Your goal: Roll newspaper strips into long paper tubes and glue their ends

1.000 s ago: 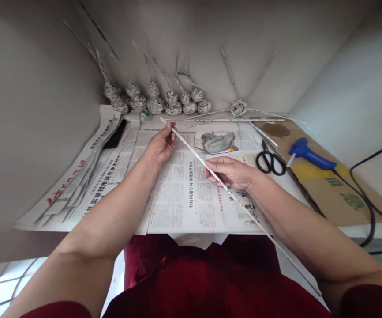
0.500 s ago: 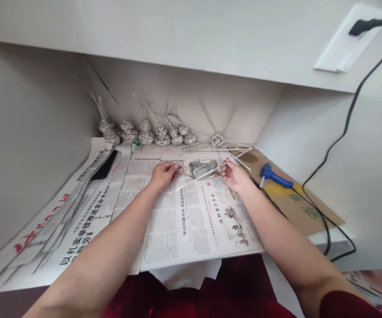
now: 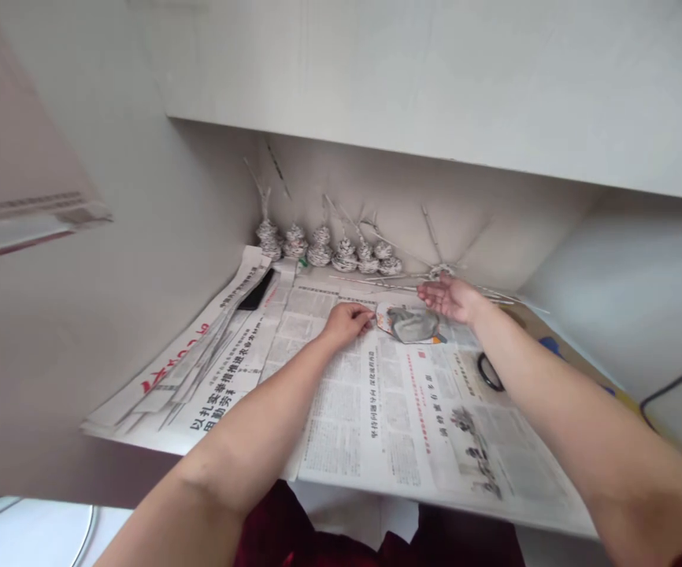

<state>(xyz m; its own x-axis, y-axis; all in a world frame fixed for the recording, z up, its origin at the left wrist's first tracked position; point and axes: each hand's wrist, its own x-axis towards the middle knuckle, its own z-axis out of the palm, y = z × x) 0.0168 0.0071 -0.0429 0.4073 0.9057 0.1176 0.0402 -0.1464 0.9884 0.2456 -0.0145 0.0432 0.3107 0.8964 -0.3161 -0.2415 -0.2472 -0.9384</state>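
My left hand [image 3: 348, 323] rests low over the newspaper [image 3: 341, 394], thumb and fingertips pinched together. Whatever may be in that pinch is too small to make out. Right beside its fingertips lies a printed card or packet [image 3: 382, 321] bearing a smooth grey lump [image 3: 413, 324]. Farther back, my right hand [image 3: 447, 299] reaches out with fingers extended and apart, nothing visible in it. Just behind it is a woven paper ring [image 3: 439, 270] with thin rolled-paper sticks radiating from it. More paper sticks [image 3: 370, 282] lie by this hand, partly covered by it.
Several gourd-shaped woven paper pieces [image 3: 320, 246] line the back wall. Folded newspapers [image 3: 199, 346] and a black phone [image 3: 257, 290] lie at left. On the right are a black ring-shaped thing [image 3: 488, 372], brown cardboard [image 3: 589, 378] and a black cord [image 3: 680, 383]. An overhanging panel [image 3: 376, 87] covers the rear.
My right hand has let go of a paper stick, opened, and moved back towards the woven ring. My left hand stays pinched by the card. The view has swung left.
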